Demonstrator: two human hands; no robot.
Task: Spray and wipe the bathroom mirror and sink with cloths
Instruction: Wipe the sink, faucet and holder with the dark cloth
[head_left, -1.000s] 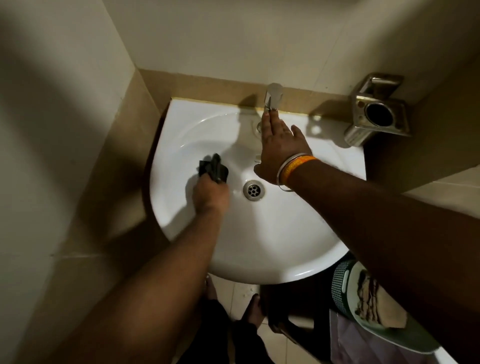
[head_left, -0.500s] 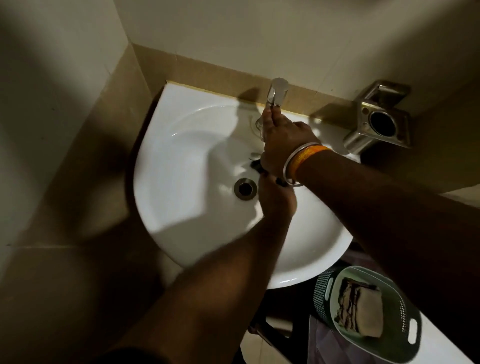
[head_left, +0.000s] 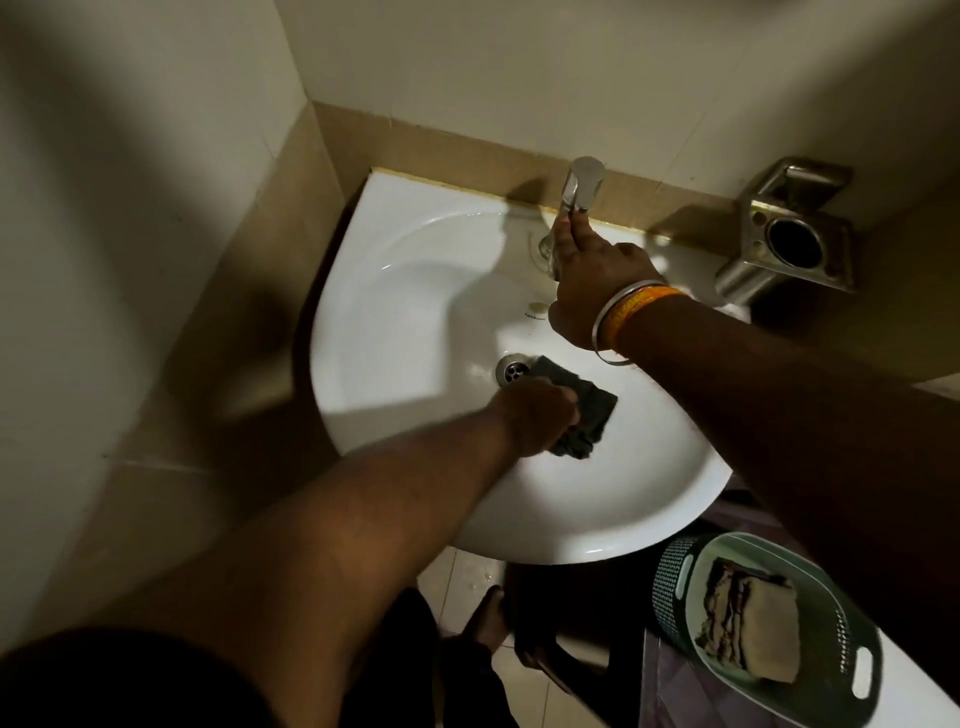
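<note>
Dark grey cloth (head_left: 582, 415) crumpled, gripped by left hand (head_left: 537, 423) in white sink (head_left: 415, 322); right hand (head_left: 597, 280) grips tap (head_left: 579, 189).

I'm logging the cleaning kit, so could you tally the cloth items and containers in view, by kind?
Dark cloth, gripped in the left hand in the sink: 1
Folded cloths stack in the basket: 1
Green basket: 1
Metal wall holder: 1
Total: 4
</note>
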